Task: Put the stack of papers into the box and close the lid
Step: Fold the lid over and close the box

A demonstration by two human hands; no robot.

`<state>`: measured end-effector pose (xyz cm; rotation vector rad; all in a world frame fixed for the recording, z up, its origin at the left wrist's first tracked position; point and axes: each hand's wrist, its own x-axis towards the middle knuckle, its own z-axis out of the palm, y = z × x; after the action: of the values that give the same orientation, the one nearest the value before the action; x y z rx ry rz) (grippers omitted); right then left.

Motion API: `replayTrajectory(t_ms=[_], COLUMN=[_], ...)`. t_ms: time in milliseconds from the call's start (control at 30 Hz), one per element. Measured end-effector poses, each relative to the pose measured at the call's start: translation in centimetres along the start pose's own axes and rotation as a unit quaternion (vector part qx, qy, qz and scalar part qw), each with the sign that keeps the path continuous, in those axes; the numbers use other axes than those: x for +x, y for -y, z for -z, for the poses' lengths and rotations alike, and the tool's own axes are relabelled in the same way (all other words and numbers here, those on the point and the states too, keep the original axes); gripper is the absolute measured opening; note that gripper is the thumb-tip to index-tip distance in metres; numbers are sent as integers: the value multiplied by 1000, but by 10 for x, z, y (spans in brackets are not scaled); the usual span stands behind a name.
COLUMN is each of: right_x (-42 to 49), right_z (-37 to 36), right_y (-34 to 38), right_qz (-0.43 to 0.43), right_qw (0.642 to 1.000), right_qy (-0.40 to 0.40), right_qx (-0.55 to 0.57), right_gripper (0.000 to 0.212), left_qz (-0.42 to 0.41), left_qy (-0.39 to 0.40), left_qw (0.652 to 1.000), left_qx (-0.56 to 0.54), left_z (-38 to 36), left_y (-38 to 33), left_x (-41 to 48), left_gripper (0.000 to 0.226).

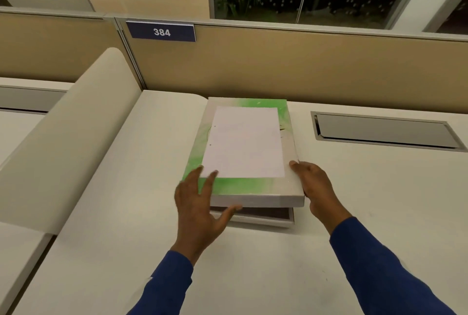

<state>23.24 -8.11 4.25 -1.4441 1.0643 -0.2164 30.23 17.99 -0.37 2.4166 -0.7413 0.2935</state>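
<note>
A flat box lies in the middle of the white desk (253,276). Its grey and green lid (253,188) is raised a little at the near edge, and the dark inside of the box base (266,222) shows underneath. A stack of white papers (244,142) lies on top of the lid. My left hand (195,210) holds the lid's near left corner, fingers on top touching the papers' corner and thumb under the front edge. My right hand (316,188) grips the lid's near right corner.
A grey cable hatch (385,131) is set into the desk to the right of the box. A curved cream divider (68,142) rises along the desk's left side. Behind the box stands a beige partition (304,66) with a blue "384" sign (161,32).
</note>
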Motion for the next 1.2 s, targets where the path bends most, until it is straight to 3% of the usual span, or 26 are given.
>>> replayTrajectory(t_ms=[133,200,467,900,1200], right_x=[-4,-7,-17,-22,-13], right_z=[-3,-6,-11,-19,-21], right_y=[-23,-34,-60,-91,-84], right_qz=[55,83,121,170,145], right_qw=[987,975,961,937,921], right_qy=[-23,-26,-16,-29,-17], right_qx=[-147,-205,-249,-304,-362], right_gripper=[52,52,49,59,69], left_qz=[246,296,277,258,267], left_qy=[11,34,32,35,68], left_qw=[967,946,952,963,961], left_qx=[-58,-129,-127,-74,-24], left_z=[1,1,8,-10,-19], left_y=[10,15,13,22,26], left_x=[10,13,3,-17,-10], left_gripper=[80,76,63,66,67])
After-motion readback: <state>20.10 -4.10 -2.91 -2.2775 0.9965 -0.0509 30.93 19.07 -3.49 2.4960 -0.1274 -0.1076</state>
